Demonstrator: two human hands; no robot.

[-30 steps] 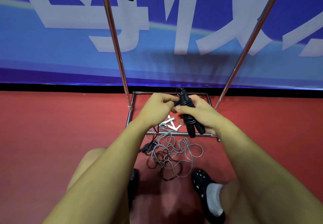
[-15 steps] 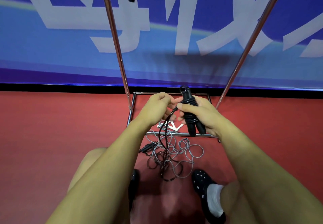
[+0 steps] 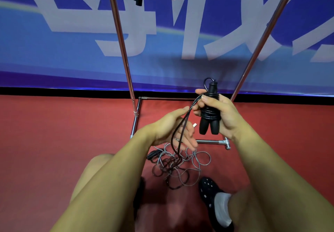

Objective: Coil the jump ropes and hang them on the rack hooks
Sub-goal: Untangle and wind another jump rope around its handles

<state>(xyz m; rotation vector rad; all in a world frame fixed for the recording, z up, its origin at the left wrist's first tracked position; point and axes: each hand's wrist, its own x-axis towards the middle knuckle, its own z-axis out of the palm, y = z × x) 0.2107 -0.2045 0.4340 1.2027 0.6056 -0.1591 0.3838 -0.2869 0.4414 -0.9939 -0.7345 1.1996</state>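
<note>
Red floor — right hand grips handles, left hand open.

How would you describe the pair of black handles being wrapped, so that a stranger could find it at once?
Look between the rack's two slanted chrome poles, just above its floor frame. There the right hand grips two black handles side by side, dark cord wound round them. Unlike the loose ropes on the floor, they are bundled and held up.

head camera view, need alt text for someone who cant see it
The right hand grips two black jump rope handles wrapped in cord, while the open left hand guides the dark cord down to tangled ropes on the red floor by a metal rack.
</note>
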